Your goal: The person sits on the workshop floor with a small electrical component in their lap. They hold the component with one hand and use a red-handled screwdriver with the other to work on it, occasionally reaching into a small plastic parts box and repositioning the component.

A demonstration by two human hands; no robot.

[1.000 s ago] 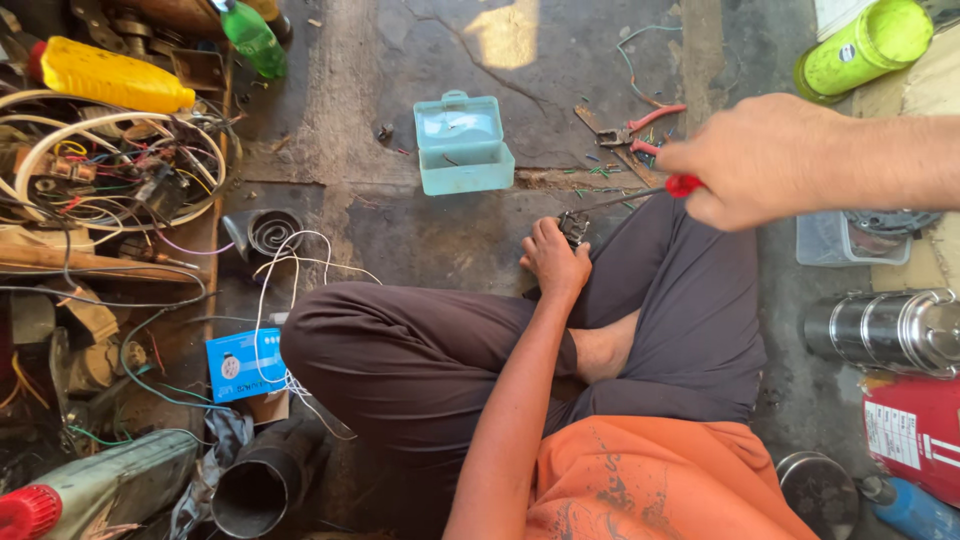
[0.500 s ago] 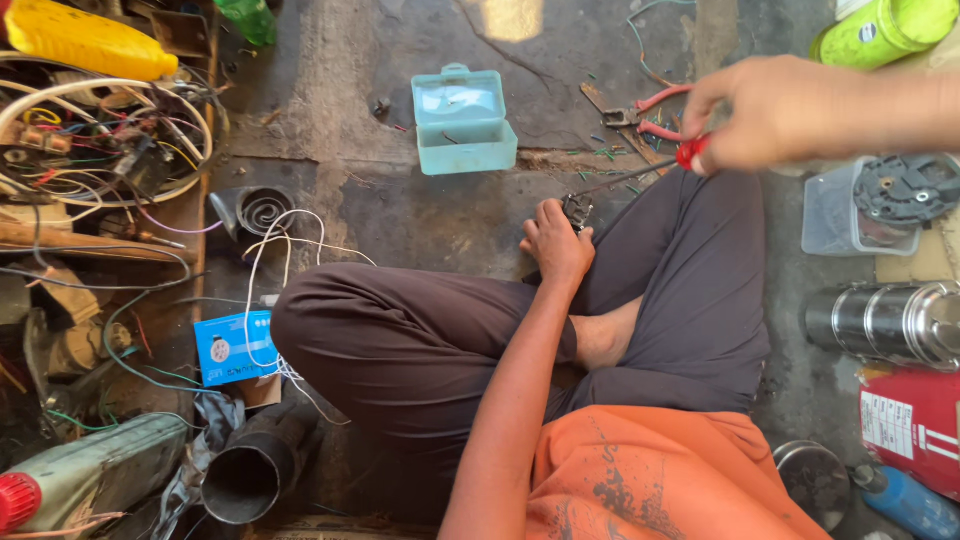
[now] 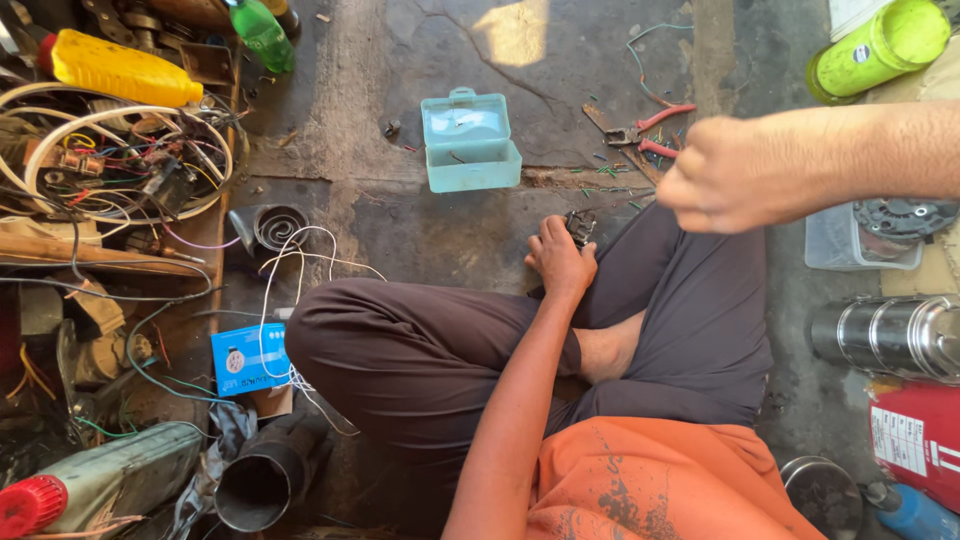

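Dark small part [image 3: 580, 226] sits gripped in left hand [image 3: 560, 262] at the knee; right hand [image 3: 722, 176] hovers clenched, contents unclear, just this side of red-handled pliers [image 3: 650, 130] on floor. Step looks like part prep; next needs steadying.

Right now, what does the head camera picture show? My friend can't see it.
A person sits cross-legged on a concrete floor, left hand holding a small dark part, right hand closed above red-handled pliers. A pale blue plastic box lies ahead.
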